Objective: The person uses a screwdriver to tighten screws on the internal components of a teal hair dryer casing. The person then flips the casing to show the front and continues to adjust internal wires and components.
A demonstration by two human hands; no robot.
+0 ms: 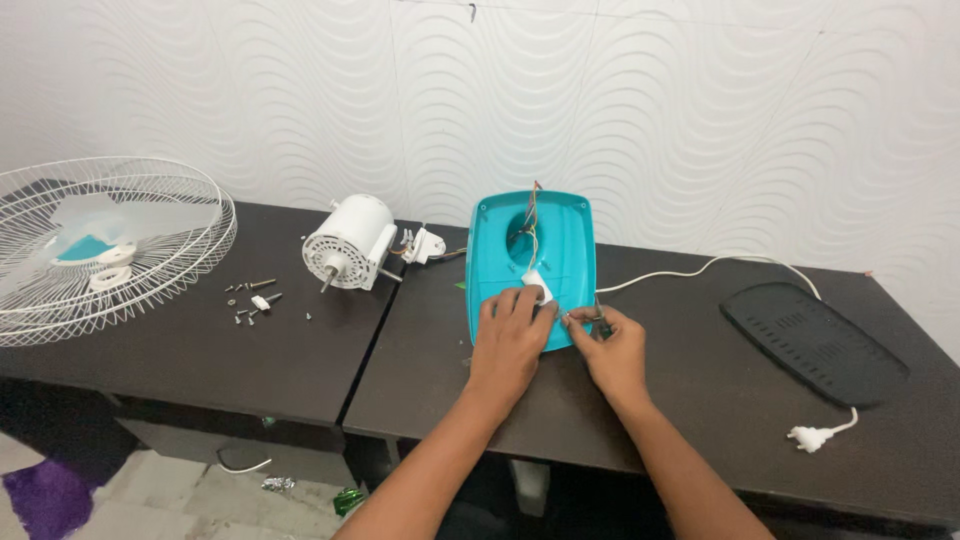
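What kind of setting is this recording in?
Probably a home or small repair bench: a dark wooden table holds a white wire fan guard, a white fan motor and loose metal screws.

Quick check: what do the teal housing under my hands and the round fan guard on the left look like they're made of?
Teal housing: likely moulded plastic, smooth with a soft sheen and rounded edges. Fan guard: thin white wires, probably coated metal; the coating type is unclear.
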